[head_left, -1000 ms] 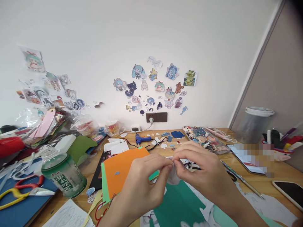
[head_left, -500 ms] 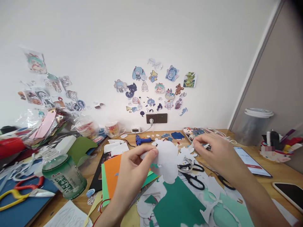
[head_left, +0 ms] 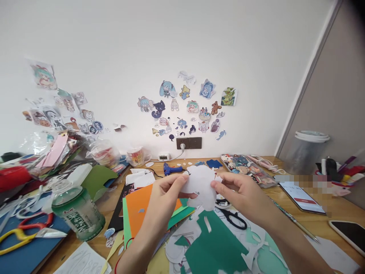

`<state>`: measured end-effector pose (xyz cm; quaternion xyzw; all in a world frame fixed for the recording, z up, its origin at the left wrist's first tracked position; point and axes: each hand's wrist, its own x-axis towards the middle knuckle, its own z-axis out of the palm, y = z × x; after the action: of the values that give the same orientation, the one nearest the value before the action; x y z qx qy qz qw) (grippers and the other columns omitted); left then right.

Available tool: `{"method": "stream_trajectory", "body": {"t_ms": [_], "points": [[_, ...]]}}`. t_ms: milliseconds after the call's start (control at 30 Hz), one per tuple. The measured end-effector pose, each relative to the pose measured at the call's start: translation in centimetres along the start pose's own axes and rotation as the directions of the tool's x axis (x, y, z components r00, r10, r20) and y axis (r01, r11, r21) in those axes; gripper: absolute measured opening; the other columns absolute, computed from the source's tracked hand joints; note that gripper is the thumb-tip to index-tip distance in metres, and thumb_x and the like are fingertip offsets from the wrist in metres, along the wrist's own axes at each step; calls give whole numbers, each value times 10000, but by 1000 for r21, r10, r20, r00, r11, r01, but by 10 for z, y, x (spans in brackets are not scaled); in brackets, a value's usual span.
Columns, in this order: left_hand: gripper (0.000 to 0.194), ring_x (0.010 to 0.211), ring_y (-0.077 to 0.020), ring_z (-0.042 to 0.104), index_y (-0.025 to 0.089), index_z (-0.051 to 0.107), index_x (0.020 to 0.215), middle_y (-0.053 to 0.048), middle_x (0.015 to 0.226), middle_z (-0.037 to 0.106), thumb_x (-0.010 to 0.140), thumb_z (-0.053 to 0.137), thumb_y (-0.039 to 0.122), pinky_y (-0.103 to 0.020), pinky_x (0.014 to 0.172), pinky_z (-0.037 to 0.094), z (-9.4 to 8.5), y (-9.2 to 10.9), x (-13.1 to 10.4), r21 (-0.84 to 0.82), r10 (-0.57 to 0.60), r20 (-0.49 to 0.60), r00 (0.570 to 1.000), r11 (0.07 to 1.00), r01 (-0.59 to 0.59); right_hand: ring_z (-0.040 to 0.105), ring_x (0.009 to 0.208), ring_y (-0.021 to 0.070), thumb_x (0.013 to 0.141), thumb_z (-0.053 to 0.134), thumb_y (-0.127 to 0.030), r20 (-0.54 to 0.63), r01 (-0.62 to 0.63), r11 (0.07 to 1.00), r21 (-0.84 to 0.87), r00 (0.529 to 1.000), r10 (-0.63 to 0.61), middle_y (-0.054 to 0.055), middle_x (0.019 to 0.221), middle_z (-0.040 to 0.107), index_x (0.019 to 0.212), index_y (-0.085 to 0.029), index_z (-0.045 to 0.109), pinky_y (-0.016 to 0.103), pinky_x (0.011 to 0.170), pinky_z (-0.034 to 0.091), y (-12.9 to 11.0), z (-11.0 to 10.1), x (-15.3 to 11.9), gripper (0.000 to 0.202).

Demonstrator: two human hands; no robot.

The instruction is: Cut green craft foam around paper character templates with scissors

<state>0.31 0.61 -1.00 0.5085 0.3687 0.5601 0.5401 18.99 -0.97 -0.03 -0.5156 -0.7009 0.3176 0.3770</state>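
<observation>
A white paper cutout (head_left: 201, 190) with a rounded, wavy outline is held up over the desk, its plain side facing me. My left hand (head_left: 168, 192) pinches its left edge between thumb and fingers. At the upper right edge, my right hand (head_left: 241, 192) is closed on the same cutout, thumb in front. What shows between the right fingertips is too small to make out. Below lies a dark green paper sheet (head_left: 216, 243) with a small white strip (head_left: 207, 224) on it. Black-handled scissors (head_left: 235, 220) rest partly hidden behind the right hand.
A blue glue gun (head_left: 172, 169) lies near the wall. Orange paper (head_left: 138, 205) and a green jar (head_left: 81, 213) are on the left, beside yellow-and-red scissors (head_left: 28, 232). Two phones (head_left: 302, 196) lie on the right, with a pencil (head_left: 296, 220) nearer. Paper scraps cover the middle.
My right hand has moved left and slightly down onto the cutout's right edge. The cutout sits a little lower. A white strip now shows on the green paper.
</observation>
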Motion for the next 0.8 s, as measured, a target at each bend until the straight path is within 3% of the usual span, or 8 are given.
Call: {"method": "stream_trajectory", "body": {"t_ms": [133,267,400,533,600,667,733,800], "points": [[336,596,-171,673,136,668,845,-32,683,682,783,634,464,-282,632,565,1,1,-1,-25,-78,102,992,996,81,545,702,149,877,539,-460,-129,11,981,192,992,14,-1,705,591,695,-202,577,236,600,405,1,1,2,318],[220,662,-147,685,146,700,875,-26,700,713,743,716,320,-227,687,550,10,0,-4,38,-133,243,961,991,127,523,638,113,890,553,-402,-219,41,955,293,975,25,-28,610,558,633,-201,540,195,623,427,-4,4,2,327],[115,643,-126,687,159,728,785,-16,737,739,757,707,268,-200,658,537,15,-5,-6,62,-107,190,976,993,97,540,600,112,887,556,-434,-219,65,945,322,976,8,-26,592,565,674,-191,554,190,583,445,-1,8,4,324],[132,637,-125,697,164,696,693,5,628,722,781,692,263,-169,612,495,14,-5,-8,86,-71,118,991,994,61,578,637,147,910,470,-518,-354,138,885,446,934,33,11,729,611,969,-188,586,272,650,504,4,7,6,355],[165,635,-124,695,164,680,653,6,598,716,784,692,262,-162,596,479,14,-5,-8,105,-58,98,993,993,47,584,693,156,920,477,-461,-495,231,916,329,868,-41,20,799,606,973,-201,572,288,673,497,2,7,4,282],[178,624,-129,691,159,670,633,0,593,715,773,703,264,-165,573,471,14,-5,-8,122,-53,89,995,992,42,564,787,165,899,539,-316,-563,338,941,-36,771,-298,23,844,580,871,-207,578,296,723,461,-2,9,-1,119],[172,629,-139,689,157,672,645,-3,615,719,766,708,274,-178,581,487,14,-6,-7,125,-48,94,994,991,36,528,834,180,859,585,-187,-457,407,813,-417,678,-575,36,858,564,792,-194,604,319,763,417,-6,14,-6,70],[170,656,-146,689,162,673,654,0,647,722,768,702,285,-191,609,508,15,-7,-8,130,-24,103,994,991,11,502,838,194,844,599,-124,-319,447,655,-609,618,-719,54,858,576,776,-170,638,339,773,398,-9,19,-9,92]]}}
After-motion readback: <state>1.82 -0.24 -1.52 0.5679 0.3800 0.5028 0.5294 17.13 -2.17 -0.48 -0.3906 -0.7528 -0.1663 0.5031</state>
